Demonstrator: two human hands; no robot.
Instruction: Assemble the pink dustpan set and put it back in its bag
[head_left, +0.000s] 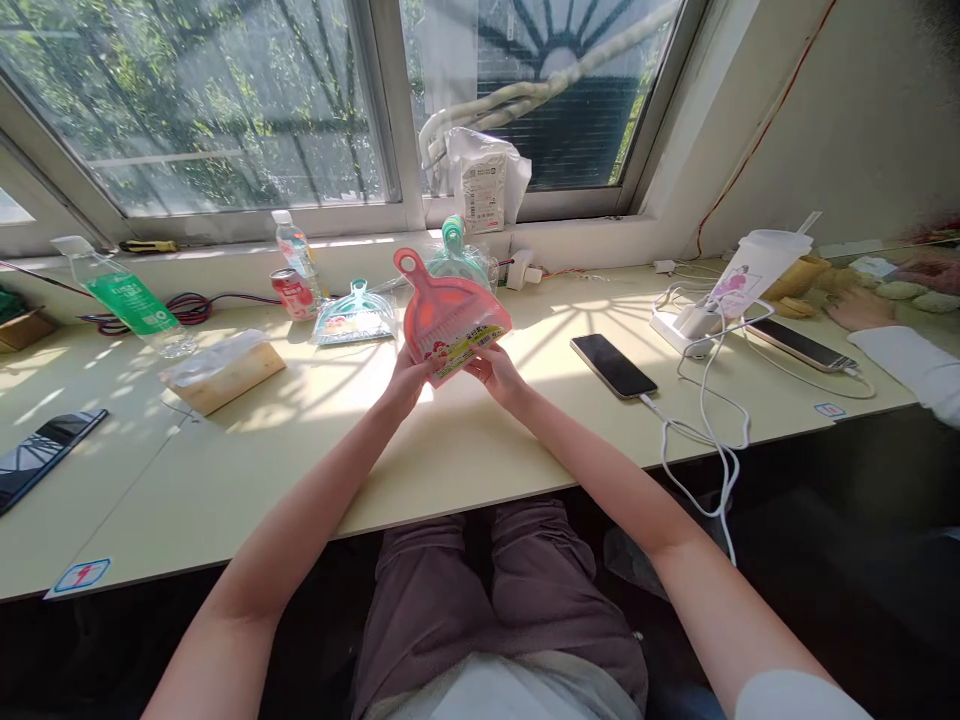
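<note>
A pink mini dustpan-and-brush set (444,312) in clear wrapping with a yellow label is held upright above the pale desk (420,450). My left hand (409,378) grips its lower left edge. My right hand (496,372) pinches its lower right edge by the label. Two teal sets of the same kind lie behind it: one flat (354,315) to the left, one (457,255) leaning at the back near the window sill.
A black phone (613,365) on a white cable lies to the right. Further right are a plastic cup (754,270), a charger, another phone (802,345) and another person's hand (862,305). To the left stand bottles (127,298), a can (289,292), a tissue box (221,372) and a dark tablet (41,455).
</note>
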